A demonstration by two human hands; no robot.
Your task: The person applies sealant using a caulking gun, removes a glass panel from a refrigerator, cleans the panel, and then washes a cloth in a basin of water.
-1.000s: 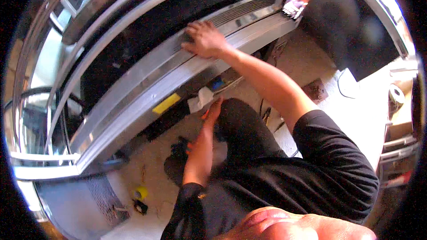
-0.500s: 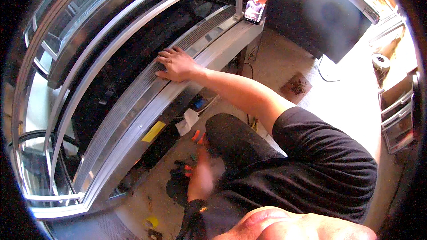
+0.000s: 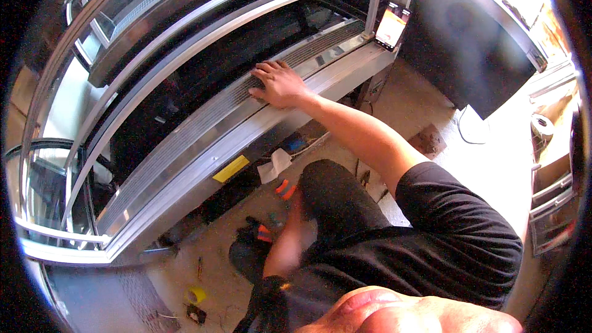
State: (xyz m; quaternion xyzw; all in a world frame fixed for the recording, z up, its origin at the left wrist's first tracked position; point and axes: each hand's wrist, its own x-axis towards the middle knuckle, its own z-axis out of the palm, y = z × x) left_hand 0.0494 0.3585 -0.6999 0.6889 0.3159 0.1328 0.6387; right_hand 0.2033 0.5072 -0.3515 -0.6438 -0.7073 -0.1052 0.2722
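Note:
My right hand (image 3: 280, 83) rests on the slotted metal grille (image 3: 191, 120) along the front edge of a glass display case, its fingers spread and holding nothing. Bare metal rail (image 3: 209, 158) runs just below that hand. Lower down, beside my bent knee, my left hand (image 3: 295, 225) is blurred and partly hidden, closed around an orange-and-dark tool (image 3: 285, 189). Orange parts show on either side of the hand; the tool's kind cannot be made out.
A phone (image 3: 393, 26) with a lit screen stands at the rail's far end. Past it leans a large black panel (image 3: 462, 43). White paper (image 3: 274, 165) and a yellow label (image 3: 231, 168) are under the rail. A yellow roll (image 3: 196, 296) lies on the floor.
The whole view has shifted, so the case and phone sit farther right. My right hand stays on the grille. My left hand has turned slightly, and the orange parts show more clearly.

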